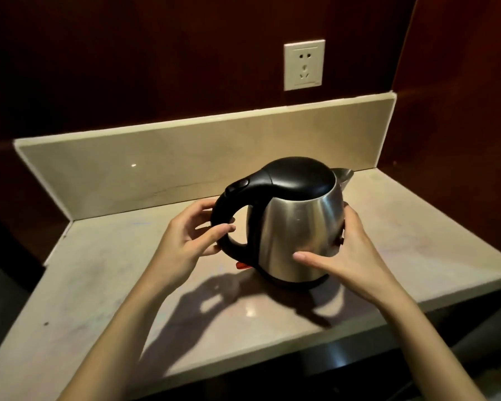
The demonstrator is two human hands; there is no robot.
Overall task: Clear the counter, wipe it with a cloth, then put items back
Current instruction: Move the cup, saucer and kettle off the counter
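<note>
A steel electric kettle (295, 227) with a black lid and black handle stands on the beige stone counter (99, 285), spout pointing to the back right. My left hand (191, 235) curls around the black handle, fingers loosely bent on it. My right hand (347, 250) lies flat against the kettle's right side, thumb across the front of the steel body. A small red switch shows at the kettle's base below the handle. No cloth is in view.
A low stone backsplash (156, 169) runs along the back and left of the counter. A white wall socket (303, 65) sits on the dark red wall above. The counter's front edge drops off at the lower right.
</note>
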